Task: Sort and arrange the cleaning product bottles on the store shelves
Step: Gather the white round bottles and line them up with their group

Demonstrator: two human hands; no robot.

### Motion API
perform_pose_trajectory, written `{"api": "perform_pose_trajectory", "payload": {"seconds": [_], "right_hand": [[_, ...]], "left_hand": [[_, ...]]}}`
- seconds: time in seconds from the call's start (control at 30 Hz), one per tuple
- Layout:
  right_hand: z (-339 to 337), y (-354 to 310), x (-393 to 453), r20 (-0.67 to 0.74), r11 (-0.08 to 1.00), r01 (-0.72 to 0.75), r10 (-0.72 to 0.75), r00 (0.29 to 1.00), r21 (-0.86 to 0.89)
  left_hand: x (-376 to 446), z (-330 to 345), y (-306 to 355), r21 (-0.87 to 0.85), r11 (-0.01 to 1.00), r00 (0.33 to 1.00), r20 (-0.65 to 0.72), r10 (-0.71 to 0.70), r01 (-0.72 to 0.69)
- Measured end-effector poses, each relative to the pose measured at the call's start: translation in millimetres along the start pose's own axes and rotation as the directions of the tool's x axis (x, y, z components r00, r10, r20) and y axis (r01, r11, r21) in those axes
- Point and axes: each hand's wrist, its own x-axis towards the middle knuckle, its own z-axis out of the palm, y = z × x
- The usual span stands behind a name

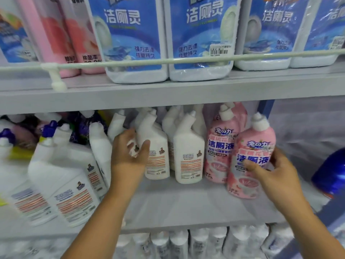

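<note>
I am holding a pink bottle (251,161) with my right hand (274,176). My thumb is lying across its label and my fingers are curling round its far side, so it is staying upright while I am setting it on the middle shelf (186,202). It is standing in front of the other pink bottle (220,148), just to the right of it, I think to make a pink row.

My left hand (128,154) is gripping a white bottle (155,146). My thumb is pressing its front and my fingers are going behind its side. I think I am keeping it from tipping, or getting ready to slide it. Another white bottle (187,156) is standing between my two hands, touching nothing of mine.

In front of my fingers the shelf is bare up to its edge, so there is room to pull bottles forward. Left of my left hand, big white bottles (71,184) are leaning and crowding close. Above my fingers, blue bottles (199,34) are sitting behind a rail (186,59).
</note>
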Motion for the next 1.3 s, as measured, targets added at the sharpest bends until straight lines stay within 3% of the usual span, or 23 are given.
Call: {"api": "perform_pose_trajectory", "payload": {"seconds": [0.13, 0.23, 0.3, 0.37, 0.4, 0.47, 0.57, 0.67, 0.73, 0.87, 1.0, 1.13, 1.3], "right_hand": [[-9.3, 5.7, 14.9, -0.086, 0.994, -0.048, 0.04, 0.995, -0.094], [0.5, -3.0, 6.7, -0.235, 0.978, -0.037, -0.013, 0.972, -0.206], [16.1, -16.6, -14.5, -0.341, 0.934, 0.165, -0.275, 0.899, -0.318], [41.9, -31.1, -34.2, -0.221, 0.856, 0.425, -0.493, 0.841, -0.295], [56.6, -37.0, -36.6, -0.097, 0.847, 0.482, -0.511, 0.854, -0.224], [88.1, -51.3, -28.3, 0.15, 0.9, 0.409, -0.388, 0.909, -0.153], [127.3, -64.9, -7.8, 0.338, 0.926, 0.261, -0.162, 0.927, -0.273], [140.7, -73.3, 7.6, 0.334, 0.786, 0.278, -0.097, 0.937, -0.553], [136.8, -75.9, 10.2, 0.328, 0.742, 0.29, -0.1, 0.939, -0.605], [122.9, -72.9, -7.0, 0.415, 0.919, 0.116, 0.056, 0.908, -0.377], [88.3, -61.3, -25.7, 0.254, 0.994, 0.02, 0.008, 0.967, -0.107], [23.9, -67.2, -28.7, 0.119, 0.985, 0.041, -0.021, 0.993, -0.166], [-20.7, -53.3, -25.6, -0.047, 0.981, -0.048, 0.04, 0.998, -0.188]], "left_hand": [[26.6, 7.7, 2.6, 0.154, 0.987, 0.99, 0.135, 0.032, -0.053], [35.0, 14.3, 6.1, 0.319, 0.948, 0.979, 0.198, -0.058, -0.009], [36.2, 14.4, 6.2, 0.364, 0.931, 0.972, 0.216, -0.088, 0.003], [32.2, 11.7, 4.2, 0.356, 0.931, 0.962, 0.218, -0.163, 0.077], [29.1, 10.2, 1.1, 0.339, 0.933, 0.952, 0.225, -0.207, 0.122], [24.5, 8.1, -4.6, 0.303, 0.939, 0.945, 0.227, -0.237, 0.163], [23.3, 6.9, -10.8, 0.229, 0.96, 0.948, 0.233, -0.216, 0.162], [22.6, 8.8, -8.3, 0.192, 0.964, 0.937, 0.262, -0.232, 0.185], [20.7, 8.8, -6.7, 0.192, 0.963, 0.936, 0.264, -0.234, 0.187], [10.1, 1.3, -7.7, 0.147, 0.966, 0.925, 0.29, -0.247, 0.212], [-6.7, 2.3, -0.7, 0.079, 0.974, 0.911, 0.344, -0.228, 0.214], [-24.4, 29.4, 11.7, -0.008, 0.972, 0.875, 0.438, -0.207, 0.235], [-42.3, 78.8, 32.3, -0.035, 0.977, 0.83, 0.535, -0.158, 0.209]]}}
